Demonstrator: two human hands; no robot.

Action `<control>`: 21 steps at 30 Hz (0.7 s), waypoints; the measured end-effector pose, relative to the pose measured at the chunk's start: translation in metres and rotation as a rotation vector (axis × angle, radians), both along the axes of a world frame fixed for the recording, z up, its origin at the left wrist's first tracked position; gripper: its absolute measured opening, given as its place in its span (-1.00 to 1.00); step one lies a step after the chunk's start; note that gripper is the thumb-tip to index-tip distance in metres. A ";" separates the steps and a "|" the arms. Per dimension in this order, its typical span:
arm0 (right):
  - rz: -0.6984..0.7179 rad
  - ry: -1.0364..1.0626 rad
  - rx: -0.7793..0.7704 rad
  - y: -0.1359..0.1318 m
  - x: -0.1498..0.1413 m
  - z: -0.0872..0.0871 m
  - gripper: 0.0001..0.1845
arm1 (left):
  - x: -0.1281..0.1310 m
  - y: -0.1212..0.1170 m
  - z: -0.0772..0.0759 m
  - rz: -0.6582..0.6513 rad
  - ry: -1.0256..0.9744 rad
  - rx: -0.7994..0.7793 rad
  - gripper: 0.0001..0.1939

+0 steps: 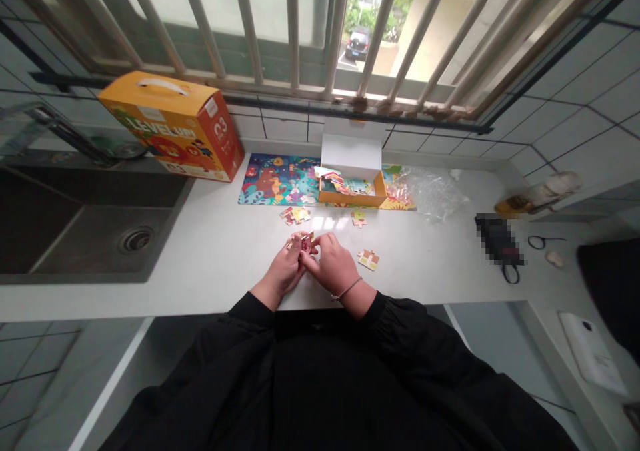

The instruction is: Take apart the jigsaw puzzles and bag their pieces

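Note:
My left hand and my right hand meet over the white counter, fingers pinched together on small reddish puzzle pieces held between them. Loose puzzle pieces lie close by: a joined pair ahead of my hands, one piece ahead to the right, and one piece just right of my right hand. Farther back, a small open orange box with a raised white lid holds more pieces. It stands on a colourful picture sheet.
A large orange puzzle carton stands at the back left beside a steel sink. Crumpled clear plastic lies right of the small box. A blurred dark object, a loop and a bottle sit at the far right. A barred window runs behind.

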State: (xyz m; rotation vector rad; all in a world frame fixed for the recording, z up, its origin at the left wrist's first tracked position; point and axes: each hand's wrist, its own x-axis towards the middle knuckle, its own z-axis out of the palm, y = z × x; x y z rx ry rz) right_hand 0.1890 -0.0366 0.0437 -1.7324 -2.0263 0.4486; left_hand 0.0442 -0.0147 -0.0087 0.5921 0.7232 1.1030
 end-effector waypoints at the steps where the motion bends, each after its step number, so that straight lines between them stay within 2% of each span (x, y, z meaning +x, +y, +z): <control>1: -0.005 -0.026 -0.010 0.001 -0.004 -0.001 -0.65 | 0.000 0.000 0.000 0.017 -0.003 0.016 -0.37; 4: 0.035 -0.080 -0.035 0.001 -0.012 0.000 -0.64 | -0.002 -0.002 0.002 0.018 -0.034 0.089 -0.28; 7: 0.151 -0.069 -0.011 -0.004 -0.011 0.003 -0.58 | -0.004 -0.001 0.006 0.036 -0.033 0.004 -0.32; 9: 0.207 -0.042 0.040 -0.010 -0.001 0.003 -0.51 | -0.006 0.000 0.009 0.034 -0.043 -0.065 -0.40; 11: 0.181 -0.053 0.084 -0.017 0.021 0.001 -0.52 | -0.007 0.000 0.011 -0.003 -0.052 -0.076 -0.46; 13: 0.042 -0.145 0.089 -0.023 0.052 -0.004 -0.55 | -0.008 0.000 0.012 -0.047 -0.038 -0.071 -0.51; 16: -0.173 -0.305 -0.004 -0.032 0.104 -0.013 -0.46 | -0.008 -0.001 0.015 -0.094 -0.031 -0.076 -0.55; 19: -0.079 -0.263 -0.101 -0.038 0.140 -0.017 -0.57 | -0.008 -0.001 0.019 -0.106 -0.058 -0.088 -0.55; 21: -0.005 -0.223 -0.110 -0.041 0.149 -0.017 -0.69 | -0.008 0.000 0.021 -0.112 -0.076 -0.096 -0.57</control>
